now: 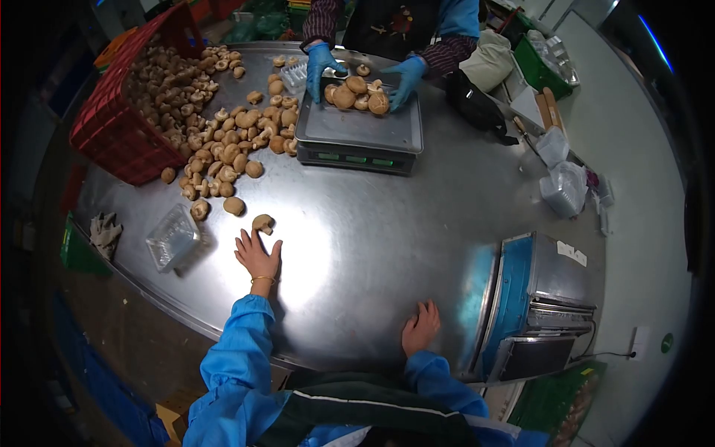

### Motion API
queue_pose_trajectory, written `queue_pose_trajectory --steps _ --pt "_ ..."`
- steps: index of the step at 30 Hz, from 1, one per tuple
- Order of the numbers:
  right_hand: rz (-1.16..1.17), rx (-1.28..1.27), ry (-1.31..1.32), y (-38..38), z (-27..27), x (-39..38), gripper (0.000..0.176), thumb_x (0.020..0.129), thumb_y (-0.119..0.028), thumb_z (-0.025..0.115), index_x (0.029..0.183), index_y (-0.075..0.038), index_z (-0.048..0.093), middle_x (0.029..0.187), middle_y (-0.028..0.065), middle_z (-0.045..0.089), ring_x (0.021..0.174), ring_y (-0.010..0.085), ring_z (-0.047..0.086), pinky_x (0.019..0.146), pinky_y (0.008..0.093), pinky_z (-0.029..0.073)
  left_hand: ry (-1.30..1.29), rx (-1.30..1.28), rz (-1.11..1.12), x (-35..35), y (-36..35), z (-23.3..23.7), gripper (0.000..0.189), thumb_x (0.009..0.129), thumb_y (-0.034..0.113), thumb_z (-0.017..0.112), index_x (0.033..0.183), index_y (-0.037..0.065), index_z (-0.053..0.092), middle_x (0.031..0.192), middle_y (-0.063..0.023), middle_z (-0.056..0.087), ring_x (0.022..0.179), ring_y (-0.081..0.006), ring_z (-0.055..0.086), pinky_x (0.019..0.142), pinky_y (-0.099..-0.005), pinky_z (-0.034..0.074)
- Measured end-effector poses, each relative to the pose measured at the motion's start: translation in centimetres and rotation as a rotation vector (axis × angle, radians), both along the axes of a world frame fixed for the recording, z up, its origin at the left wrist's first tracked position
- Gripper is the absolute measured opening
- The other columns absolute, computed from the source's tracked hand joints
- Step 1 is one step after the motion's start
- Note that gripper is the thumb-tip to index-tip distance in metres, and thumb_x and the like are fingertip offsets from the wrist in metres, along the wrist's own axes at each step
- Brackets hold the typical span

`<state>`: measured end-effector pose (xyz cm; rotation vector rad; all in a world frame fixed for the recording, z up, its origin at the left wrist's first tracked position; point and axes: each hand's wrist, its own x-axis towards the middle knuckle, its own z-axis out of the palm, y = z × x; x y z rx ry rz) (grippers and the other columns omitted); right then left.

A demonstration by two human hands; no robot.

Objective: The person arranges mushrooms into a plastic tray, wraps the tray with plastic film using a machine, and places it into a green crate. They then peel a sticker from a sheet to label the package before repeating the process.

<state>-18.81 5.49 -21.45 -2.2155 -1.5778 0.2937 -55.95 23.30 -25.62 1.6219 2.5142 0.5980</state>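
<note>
Steel tabletop [357, 238]: my left hand [257, 257] lies flat, fingers spread, mushroom [262, 222] at twelve o'clock; right hand [421, 328], fingers loosely spread, steadies me at the edge.

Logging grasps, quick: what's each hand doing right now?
Left hand: open, flat on the shiny steel table, holding nothing; brown mushroom just ahead.
Right hand: open, resting near the table's near edge, empty.

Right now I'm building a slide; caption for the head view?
Left hand flat beside a mushroom on the steel table; right hand rests near its edge.
</note>
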Motion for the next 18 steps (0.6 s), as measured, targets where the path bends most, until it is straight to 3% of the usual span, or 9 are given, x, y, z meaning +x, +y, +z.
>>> queue_pose_trajectory --steps 7,10,12,13,16,18 --pt "-0.01 -0.005 0.038 -0.1 0.0 0.1 0.034 0.086 -0.008 0.047 0.12 -0.002 0.051 0.138 0.0182 0.038 0.13 0.0356 0.031 0.108 0.0483 0.021 0.054 0.022 -0.009 0.0 -0.1 -0.3 0.079 0.075 0.056 0.064 0.134 0.008 0.042 0.147 -0.017 0.028 0.136 -0.0401 0.02 0.108 -0.0559 0.013" --pt "-0.015 0.001 0.032 -0.1 0.0 0.1 0.034 0.086 -0.008 0.047 0.119 -0.002 0.052 0.138 0.0175 0.038 0.13 0.035 0.031 0.108 0.0479 0.021 0.028 0.01 -0.015 0.3 -0.1 0.1 0.081 0.073 0.047 0.069 0.135 0.005 0.04 0.146 -0.0207 0.028 0.134 -0.0415 0.022 0.109 -0.0544 0.015" --pt "-0.001 0.01 0.017 -0.1 -0.2 0.2 0.033 0.087 -0.008 0.047 0.119 -0.003 0.053 0.138 0.0168 0.039 0.13 0.0342 0.032 0.108 0.0475 0.021 -0.125 0.124 0.037 0.9 0.0 0.8 0.084 0.071 0.038 0.073 0.136 0.002 0.036 0.144 -0.024 0.029 0.133 -0.0408 0.024 0.109 -0.0502 0.019" --pt "-0.017 0.008 0.016 -0.1 -0.4 0.3 0.033 0.087 -0.008 0.047 0.119 -0.003 0.053 0.138 0.0168 0.039 0.13 0.0342 0.032 0.108 0.0475 0.021 -0.204 0.22 0.04 1.7 -0.1 0.9 0.082 0.071 0.023 0.074 0.137 -0.001 0.033 0.141 -0.0262 0.031 0.132 -0.0401 0.028 0.108 -0.0455 0.023" --pt "-0.037 -0.006 0.068 -0.3 -0.4 0.6 0.033 0.087 -0.01 0.048 0.119 -0.004 0.053 0.138 0.0161 0.038 0.131 0.0336 0.03 0.109 0.048 0.019 -0.435 0.406 -0.145 5.3 -0.3 3.8 0.074 0.074 0.014 0.07 0.137 -0.001 0.033 0.141 -0.025 0.031 0.131 -0.039 0.03 0.108 -0.0434 0.025" --pt "-0.003 0.078 0.087 0.0 0.1 1.1 0.034 0.087 -0.008 0.05 0.12 -0.003 0.052 0.131 0.016 0.045 0.123 0.0335 0.04 0.104 0.0438 0.03 -0.473 0.437 -0.23 8.1 -0.2 4.8 0.064 0.078 0.008 0.066 0.135 0.001 0.038 0.137 -0.0213 0.038 0.125 -0.0357 0.04 0.105 -0.0423 0.031"
